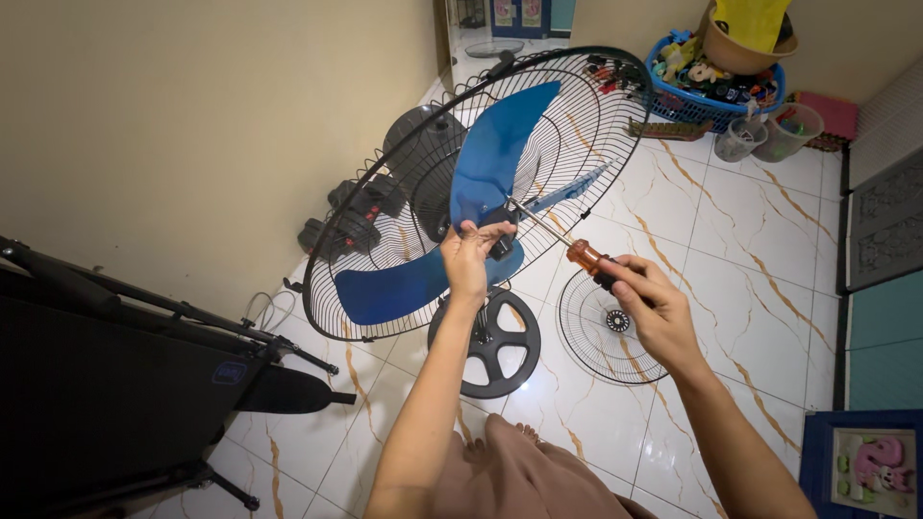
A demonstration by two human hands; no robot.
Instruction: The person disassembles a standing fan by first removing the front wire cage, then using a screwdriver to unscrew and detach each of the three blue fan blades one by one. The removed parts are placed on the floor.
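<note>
A standing fan with blue blades [495, 154] and a black wire rear guard [596, 115] tilts up in front of me. My left hand [471, 258] grips the blade hub at the centre of the fan. My right hand [646, 306] holds a screwdriver [583, 254] with an orange and black handle. Its metal shaft points up and left to the hub, right beside my left fingers. The fan's round black base [500, 351] rests on the white marble floor under my left arm.
A loose front wire guard [601, 332] lies on the floor below my right hand. Other dark fans [361, 216] stand by the beige wall. A folded black treadmill [115, 375] fills the left. A blue basket of toys [707, 86] and clear cups [769, 135] sit at the far wall.
</note>
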